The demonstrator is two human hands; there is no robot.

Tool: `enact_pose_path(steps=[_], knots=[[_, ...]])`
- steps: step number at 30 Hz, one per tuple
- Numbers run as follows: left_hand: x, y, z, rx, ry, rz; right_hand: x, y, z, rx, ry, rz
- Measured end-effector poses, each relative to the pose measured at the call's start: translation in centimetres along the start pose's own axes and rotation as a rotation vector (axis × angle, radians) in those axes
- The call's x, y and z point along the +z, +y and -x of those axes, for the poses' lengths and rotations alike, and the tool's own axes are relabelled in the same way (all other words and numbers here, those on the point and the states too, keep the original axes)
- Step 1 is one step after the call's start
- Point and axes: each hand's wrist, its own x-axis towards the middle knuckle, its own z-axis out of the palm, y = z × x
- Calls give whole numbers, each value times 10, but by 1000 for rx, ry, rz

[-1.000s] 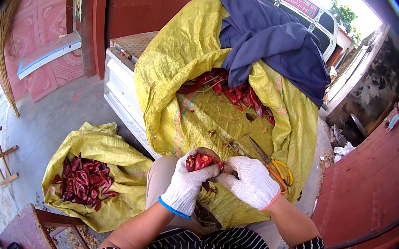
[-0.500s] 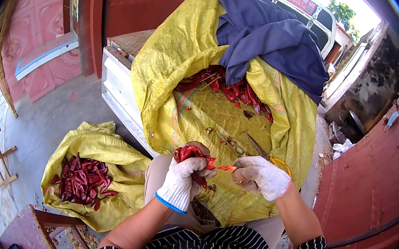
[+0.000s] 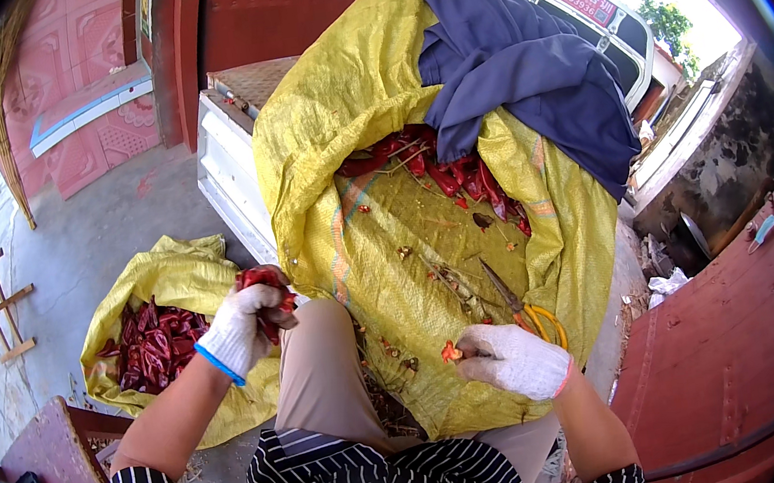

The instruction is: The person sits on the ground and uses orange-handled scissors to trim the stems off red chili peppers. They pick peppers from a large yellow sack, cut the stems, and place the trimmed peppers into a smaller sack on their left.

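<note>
My left hand (image 3: 244,331), in a white knit glove with a blue cuff, is closed round several red dried chili peppers (image 3: 264,279). It hangs beside the smaller yellow sack (image 3: 233,406), whose mouth shows a heap of dark red chilies (image 3: 158,346). Over the large yellow sack (image 3: 310,105), my gloved right hand (image 3: 512,360) pinches a small orange-red chili piece (image 3: 451,352) at its fingertips. Scissors (image 3: 525,307) with yellow handles lie by that hand, blades pointing away. More whole chilies (image 3: 457,178) with stems fill the large sack's mouth.
A dark blue cloth (image 3: 522,77) drapes over the large sack, in front of a white vehicle cab (image 3: 629,63). At left stand a small wooden stool (image 3: 7,311) and a worn wooden chair (image 3: 56,461). A straw broom (image 3: 0,126) hangs at far left.
My left hand has swung left with the chilies, from over the large sack toward the smaller one. A chili piece has come apart into my right hand, which has stayed nearly in place.
</note>
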Motion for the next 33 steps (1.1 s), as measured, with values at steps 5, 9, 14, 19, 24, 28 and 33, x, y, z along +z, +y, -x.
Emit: enact_pose_path(steps=[5, 9, 14, 19, 24, 28, 33], knots=[[-146, 90, 15, 216, 461, -424, 15, 2, -5, -154, 46, 216], [-234, 120, 40, 244, 713, -1135, 11, -5, -7, -141, 136, 175], [-221, 88, 26, -270, 715, -2004, 7, -3, -10, -61, 109, 67], [-244, 89, 6, 126, 888, -1995, 9, -11, -10, -10, 53, 46], [-150, 62, -11, 238, 449, -1391, 12, -7, -16, -76, 75, 133], [-20, 11, 15, 115, -59, -410, 15, -6, -23, -147, 43, 99], [54, -11, 35, -137, -338, 46, 21, -38, -30, -63, -97, -39]])
